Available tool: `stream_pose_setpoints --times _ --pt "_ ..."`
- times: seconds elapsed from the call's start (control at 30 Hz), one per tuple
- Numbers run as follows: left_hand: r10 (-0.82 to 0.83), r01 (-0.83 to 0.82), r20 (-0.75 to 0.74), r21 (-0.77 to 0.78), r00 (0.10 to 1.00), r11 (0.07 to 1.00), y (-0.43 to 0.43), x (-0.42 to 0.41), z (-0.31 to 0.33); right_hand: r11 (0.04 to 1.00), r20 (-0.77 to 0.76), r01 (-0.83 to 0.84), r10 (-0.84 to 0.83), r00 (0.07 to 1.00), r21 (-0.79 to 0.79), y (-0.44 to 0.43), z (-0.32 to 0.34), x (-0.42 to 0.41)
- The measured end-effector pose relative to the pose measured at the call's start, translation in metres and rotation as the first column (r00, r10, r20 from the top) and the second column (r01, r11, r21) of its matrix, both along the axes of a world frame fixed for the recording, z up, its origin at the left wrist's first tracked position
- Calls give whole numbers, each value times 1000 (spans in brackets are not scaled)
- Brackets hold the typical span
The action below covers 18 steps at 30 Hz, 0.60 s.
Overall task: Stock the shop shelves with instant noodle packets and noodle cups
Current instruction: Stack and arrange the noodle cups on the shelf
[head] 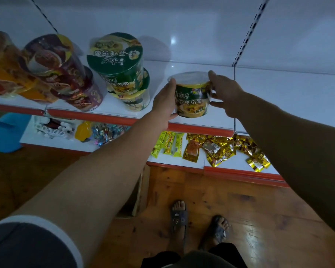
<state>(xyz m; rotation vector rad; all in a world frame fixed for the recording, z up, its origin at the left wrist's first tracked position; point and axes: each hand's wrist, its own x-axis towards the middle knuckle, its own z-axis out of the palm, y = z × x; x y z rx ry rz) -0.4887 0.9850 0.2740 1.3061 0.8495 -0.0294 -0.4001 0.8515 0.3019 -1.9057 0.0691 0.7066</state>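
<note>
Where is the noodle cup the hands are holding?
In the head view, the noodle cup is centre-right near the front of the upper shelf, held between the left hand and right hand, right of the stacked green cups.

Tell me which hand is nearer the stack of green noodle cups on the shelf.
Left. The left hand holds the side of the held cup that faces the stack; the right hand holds its far side.

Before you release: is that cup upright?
Upright: the noodle cup has its wide rim on top and label text right way up.
</note>
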Motion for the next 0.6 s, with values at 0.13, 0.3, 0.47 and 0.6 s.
stream_pose_setpoints --times 0.13,0.3,0.47,0.6 --pt "13 -16 77 43 997 999 3 -2 -7 998 8 36 -36 999 47 7 -10 -2" --pt "26 -33 109 70 994 997 8 -8 -23 999 13 15 -16 1000 49 14 -19 -5" --pt "44 -52 179 38 983 998 12 -11 -32 995 9 35 -36 999 92 19 -26 -10" --pt "-8 0 132 60 991 998 16 -17 -38 998 8 48 -48 999 43 17 -33 -14"
